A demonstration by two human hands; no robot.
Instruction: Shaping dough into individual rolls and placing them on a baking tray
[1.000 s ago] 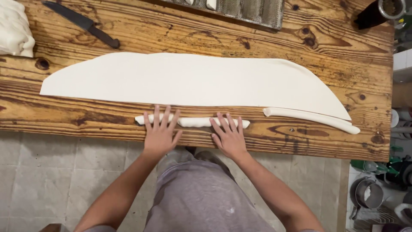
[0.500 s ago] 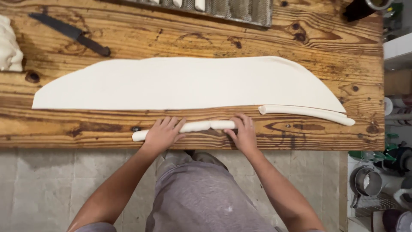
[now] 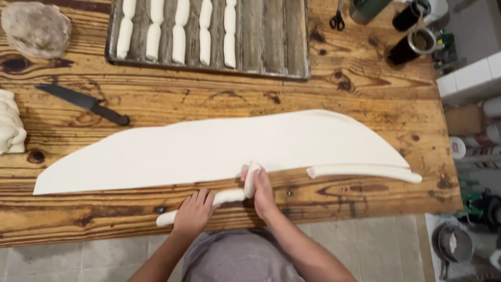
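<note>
Dough rope (image 3: pixel 229 196), near table edge below dough sheet (image 3: pixel 219 149): shaping step, left hand (image 3: pixel 194 213) flat upon it, right hand (image 3: pixel 259 187) gripping upturned end; next move likely needs even folding pressure.

Left hand (image 3: pixel 194 213) covers the middle of the dough roll (image 3: pixel 229 196); right hand (image 3: pixel 262 191) hides part of its bent-up end, so the grip there is unclear. Baking tray (image 3: pixel 271 61), dough lump (image 3: pixel 10 128) and wrapped bundle (image 3: pixel 35 27) are cropped by frame edges. Dark cups (image 3: pixel 412 39) at the surface (image 3: pixel 365 94) corner: contents too small to resolve.
</note>
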